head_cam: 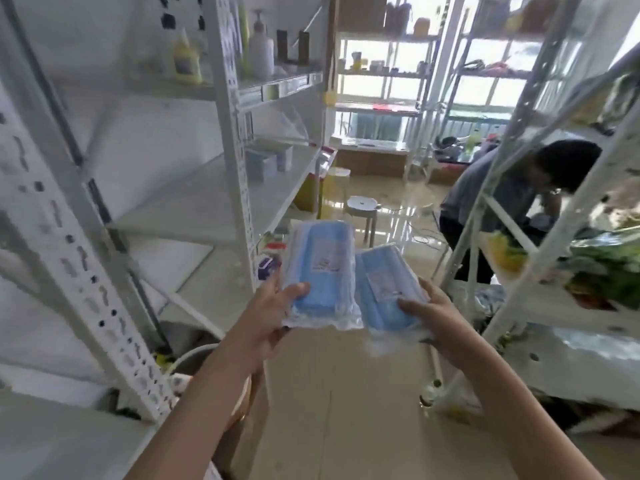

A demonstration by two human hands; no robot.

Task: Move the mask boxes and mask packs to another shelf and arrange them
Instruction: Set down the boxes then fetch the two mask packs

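I hold two blue mask packs in clear plastic wrap in front of me, over the aisle floor. My left hand (273,306) grips the lower end of the left mask pack (322,268), thumb on top. My right hand (433,306) grips the right mask pack (384,289), which sits slightly lower and overlaps the first pack's edge. Small mask boxes (265,161) stand on a white shelf board (221,199) of the rack to my left. The image is blurred by motion.
White metal racks line both sides of the aisle. The left rack's upper shelf carries bottles (259,46). A person (512,202) bends over by the right rack, which holds bagged goods (609,271). A white stool (363,209) stands on the floor ahead.
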